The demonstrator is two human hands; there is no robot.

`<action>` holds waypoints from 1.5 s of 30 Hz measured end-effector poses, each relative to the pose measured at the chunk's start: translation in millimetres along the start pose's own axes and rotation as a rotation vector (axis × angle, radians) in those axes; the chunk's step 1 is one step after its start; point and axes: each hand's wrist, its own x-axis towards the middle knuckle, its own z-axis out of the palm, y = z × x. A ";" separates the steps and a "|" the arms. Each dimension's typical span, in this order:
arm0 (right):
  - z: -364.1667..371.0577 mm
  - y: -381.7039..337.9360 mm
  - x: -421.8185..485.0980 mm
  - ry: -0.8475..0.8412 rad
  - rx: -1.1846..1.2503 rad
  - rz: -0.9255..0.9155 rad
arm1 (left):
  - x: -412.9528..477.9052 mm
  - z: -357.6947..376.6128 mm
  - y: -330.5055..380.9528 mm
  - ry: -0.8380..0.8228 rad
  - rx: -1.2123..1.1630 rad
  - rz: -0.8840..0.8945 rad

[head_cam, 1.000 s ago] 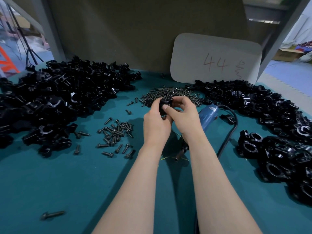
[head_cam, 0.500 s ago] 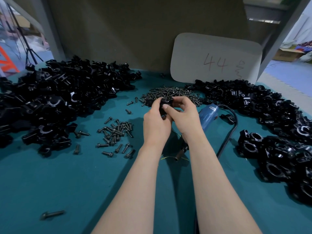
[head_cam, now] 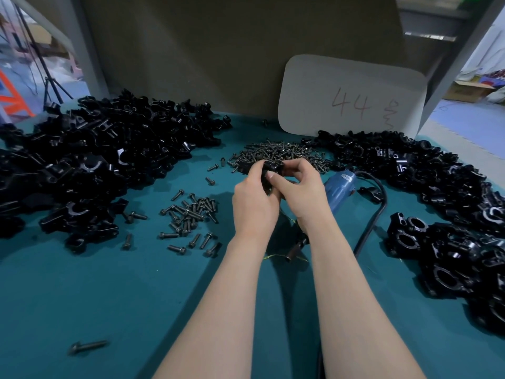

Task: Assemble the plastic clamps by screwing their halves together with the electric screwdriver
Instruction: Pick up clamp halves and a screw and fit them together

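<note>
Both my hands meet over the middle of the teal table around one black plastic clamp point(head_cam: 272, 168). My left hand point(head_cam: 252, 203) grips it from the left, fingers curled over its top. My right hand point(head_cam: 299, 191) pinches it from the right, thumb tip pressed on its near face. Most of the clamp is hidden by my fingers. The blue electric screwdriver point(head_cam: 338, 191) lies on the table just right of my right hand, its black tip point(head_cam: 295, 248) showing between my forearms. No hand touches it.
A big heap of black clamp halves point(head_cam: 90, 165) fills the left. More black parts point(head_cam: 415, 170) and assembled clamps point(head_cam: 453, 266) line the right. Dark screws lie in a pile point(head_cam: 276, 154) behind my hands and a scatter point(head_cam: 191, 217) to the left. A white card point(head_cam: 352, 97) leans at the back.
My hands stay in the same place on the clamp. My right fingers have shifted slightly round it. Nothing else has moved.
</note>
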 end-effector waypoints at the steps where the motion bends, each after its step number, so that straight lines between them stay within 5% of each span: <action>1: -0.1 0.0 0.0 0.000 -0.001 0.001 | -0.1 0.2 0.0 0.000 0.004 -0.001; 12: 3.2 -0.5 -1.5 -0.016 0.005 0.006 | 0.6 3.6 -3.4 0.034 -0.051 0.010; 24: 1.7 -9.9 -0.9 -0.061 -0.004 -0.020 | 10.5 0.5 -8.9 -0.112 -0.397 -0.045; 45: 1.5 -18.0 -5.4 -0.121 -0.039 -0.018 | 13.5 0.1 -12.1 -0.054 -0.396 0.017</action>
